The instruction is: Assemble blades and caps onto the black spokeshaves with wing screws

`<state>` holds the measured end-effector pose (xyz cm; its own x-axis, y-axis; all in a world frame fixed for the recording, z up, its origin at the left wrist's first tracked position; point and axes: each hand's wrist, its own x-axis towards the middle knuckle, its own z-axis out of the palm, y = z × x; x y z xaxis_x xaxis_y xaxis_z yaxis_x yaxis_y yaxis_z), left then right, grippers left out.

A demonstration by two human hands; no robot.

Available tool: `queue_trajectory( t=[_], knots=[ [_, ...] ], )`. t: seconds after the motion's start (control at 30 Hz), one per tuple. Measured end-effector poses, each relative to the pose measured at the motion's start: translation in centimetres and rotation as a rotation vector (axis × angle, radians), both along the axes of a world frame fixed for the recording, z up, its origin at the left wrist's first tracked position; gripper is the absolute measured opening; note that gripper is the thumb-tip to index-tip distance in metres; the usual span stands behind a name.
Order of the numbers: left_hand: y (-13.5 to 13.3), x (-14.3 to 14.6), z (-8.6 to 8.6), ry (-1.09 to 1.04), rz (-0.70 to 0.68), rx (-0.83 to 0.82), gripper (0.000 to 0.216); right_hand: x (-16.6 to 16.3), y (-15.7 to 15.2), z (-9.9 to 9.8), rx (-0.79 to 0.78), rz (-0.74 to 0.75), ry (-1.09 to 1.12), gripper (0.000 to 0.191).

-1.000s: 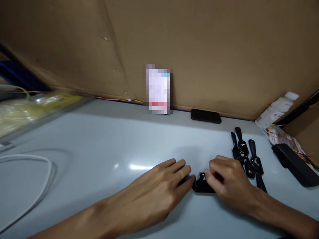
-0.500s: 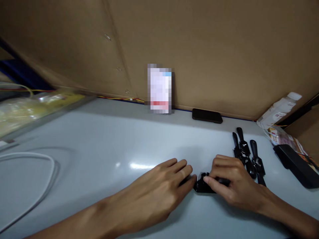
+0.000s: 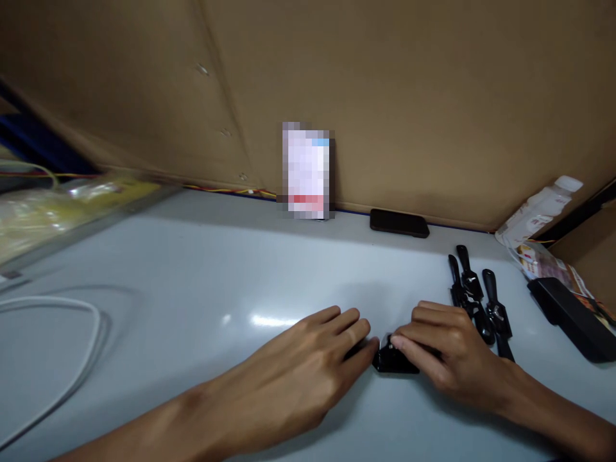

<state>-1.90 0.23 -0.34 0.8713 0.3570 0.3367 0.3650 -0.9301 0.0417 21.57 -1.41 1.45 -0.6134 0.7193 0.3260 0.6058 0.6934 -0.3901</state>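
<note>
A black spokeshave (image 3: 395, 362) lies low over the table between my hands, its flat middle part showing. My left hand (image 3: 323, 362) is closed around its left handle, most of which the fingers hide. At the middle part, my right hand (image 3: 445, 350) has thumb and forefinger pinched together near a small light spot, perhaps a screw; what is between the tips cannot be made out. The right handle is hidden behind this hand. Just beyond my right hand lie several more black spokeshaves (image 3: 495, 305), close together.
A dark phone (image 3: 399, 223) lies by the cardboard wall (image 3: 409, 96), near a blurred upright card (image 3: 308, 173). On the right are a plastic bottle (image 3: 539, 212) and a long black object (image 3: 575, 321). Plastic bags (image 3: 72, 212) and a white cable (image 3: 99, 327) are on the left.
My right thumb and forefinger have shifted slightly at the middle of the spokeshave, exposing a small light spot. My left hand keeps its hold. The view has moved a little.
</note>
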Motion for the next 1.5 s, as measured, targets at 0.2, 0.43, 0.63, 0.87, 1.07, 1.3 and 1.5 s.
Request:
queue_trajectory(
  t=[0.2,0.43,0.63,0.87,1.07,1.3,1.5],
  knots=[
    [-0.1,-0.1,-0.3,-0.004,-0.001,-0.017,0.018,0.1,0.2,0.4,-0.08,0.021,0.134,0.046],
    [0.0,-0.2,-0.2,-0.021,-0.007,0.008,0.023,0.9,0.6,-0.1,0.082,-0.084,-0.053,0.042],
    [0.1,-0.2,-0.2,-0.017,-0.004,0.033,0.022,0.9,0.3,-0.2,0.059,-0.025,-0.043,0.043],
    [0.0,-0.1,-0.3,-0.014,0.002,0.037,0.021,0.9,0.6,-0.3,-0.159,-0.133,0.04,0.041],
    [-0.1,-0.1,-0.2,0.003,0.009,0.032,0.023,0.5,0.8,-0.3,-0.456,-0.204,0.109,0.039],
    [-0.1,-0.2,-0.4,0.008,0.012,0.02,0.026,0.5,0.9,-0.1,-0.503,-0.225,0.101,0.035],
    [0.0,-0.1,-0.4,0.013,-0.001,0.034,0.027,0.5,0.4,0.4,-0.249,-0.171,0.086,0.04]
  ],
)
